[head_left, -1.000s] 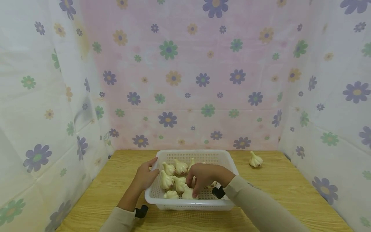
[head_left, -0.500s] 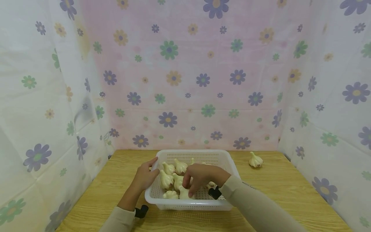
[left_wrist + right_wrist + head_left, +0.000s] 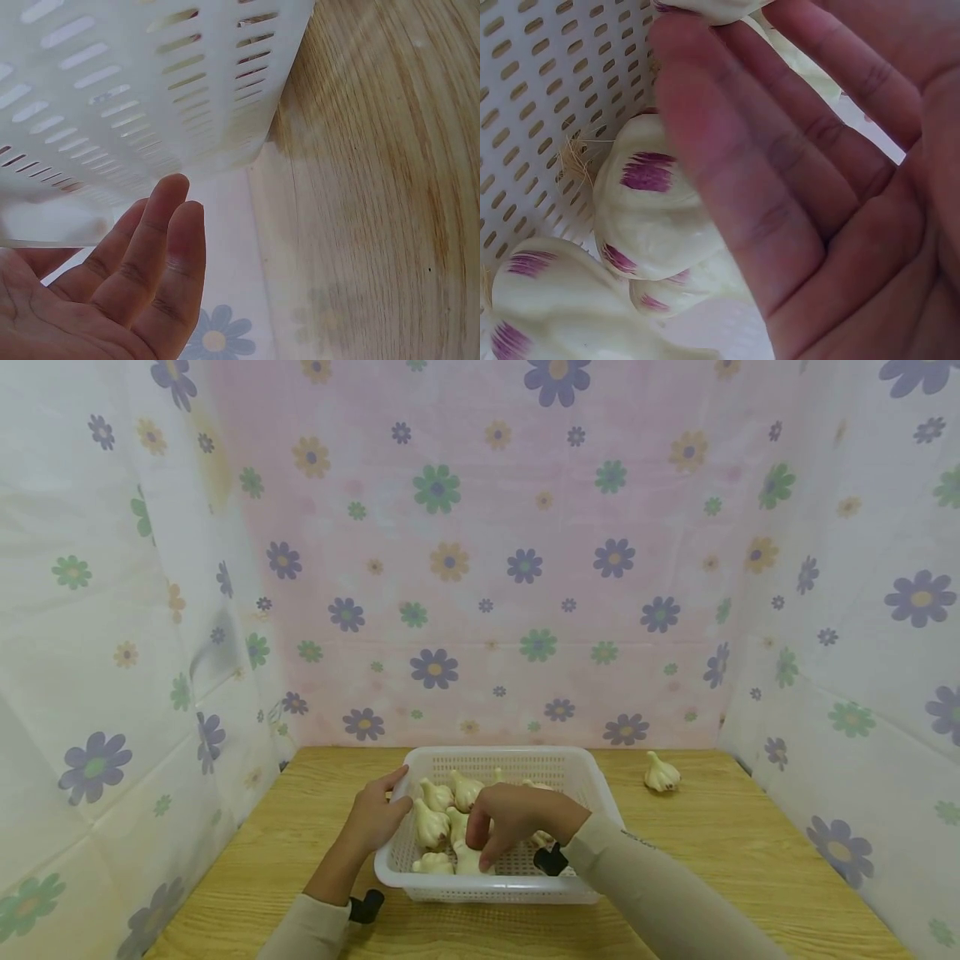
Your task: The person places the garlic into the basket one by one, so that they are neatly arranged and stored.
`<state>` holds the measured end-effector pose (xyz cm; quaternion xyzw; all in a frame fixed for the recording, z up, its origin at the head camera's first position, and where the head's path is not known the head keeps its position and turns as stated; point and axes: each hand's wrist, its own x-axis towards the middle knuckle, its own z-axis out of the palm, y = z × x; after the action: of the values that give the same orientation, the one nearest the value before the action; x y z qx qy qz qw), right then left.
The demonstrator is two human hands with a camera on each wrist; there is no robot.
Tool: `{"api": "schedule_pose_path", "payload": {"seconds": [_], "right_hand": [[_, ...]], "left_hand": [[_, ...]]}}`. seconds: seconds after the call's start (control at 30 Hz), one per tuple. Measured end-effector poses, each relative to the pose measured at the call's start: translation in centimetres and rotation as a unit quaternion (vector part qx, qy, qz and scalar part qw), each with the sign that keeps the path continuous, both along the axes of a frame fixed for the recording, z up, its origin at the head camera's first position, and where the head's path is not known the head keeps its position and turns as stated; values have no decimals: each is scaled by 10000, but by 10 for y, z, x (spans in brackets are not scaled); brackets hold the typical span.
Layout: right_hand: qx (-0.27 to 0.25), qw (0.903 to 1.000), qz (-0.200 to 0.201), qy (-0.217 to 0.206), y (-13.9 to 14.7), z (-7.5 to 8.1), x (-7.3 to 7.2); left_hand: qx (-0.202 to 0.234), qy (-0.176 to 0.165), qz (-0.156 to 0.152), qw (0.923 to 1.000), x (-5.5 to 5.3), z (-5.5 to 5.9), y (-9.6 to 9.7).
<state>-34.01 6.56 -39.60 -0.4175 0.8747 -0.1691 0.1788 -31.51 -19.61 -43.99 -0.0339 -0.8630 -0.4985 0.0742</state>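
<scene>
A white perforated plastic basket (image 3: 517,883) holds several cream garlic bulbs. My left hand (image 3: 372,814) grips its left rim, thumb over the edge; in the left wrist view the fingers (image 3: 184,247) lie by the outer wall. Inside the basket, my right hand (image 3: 517,817) reaches down and pinches a garlic bulb (image 3: 468,860) near the front wall. Left of that bulb lies another garlic bulb (image 3: 433,863), with a taller one (image 3: 432,827) behind it. Purple streaks mark the garlic bulb (image 3: 649,195) in the right wrist view. My right hand hides part of the basket's middle.
One loose garlic bulb (image 3: 662,773) sits on the wooden table (image 3: 697,835), right of the basket. Floral sheets (image 3: 495,643) stand behind and at both sides. A black wrist mount (image 3: 551,860) on my right arm hangs just above the basket's front part.
My right hand has shifted a little left with the pinched garlic bulb. The front-left bulb beside it has also slid slightly left. My left hand stays on the rim.
</scene>
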Motion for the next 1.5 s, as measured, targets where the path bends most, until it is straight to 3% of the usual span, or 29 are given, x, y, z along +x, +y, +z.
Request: {"api": "schedule_pose_path", "payload": {"seconds": [0.37, 0.7, 1.0, 1.33, 1.5], "right_hand": [[-204, 9995, 9, -256, 3, 2, 0], [-243, 9993, 213, -194, 8, 3, -3], [-548, 9974, 125, -460, 24, 13, -9], [-930, 9951, 128, -305, 50, 23, -19], [-1176, 9929, -122, -142, 68, 30, -22]], "left_hand": [[-42, -4, 32, 10000, 0, 0, 1], [-121, 14, 22, 9999, -1, 1, 0], [-49, -36, 30, 10000, -1, 0, -1], [-136, 89, -1, 9999, -1, 0, 0], [-112, 116, -50, 9999, 0, 0, -1]]}}
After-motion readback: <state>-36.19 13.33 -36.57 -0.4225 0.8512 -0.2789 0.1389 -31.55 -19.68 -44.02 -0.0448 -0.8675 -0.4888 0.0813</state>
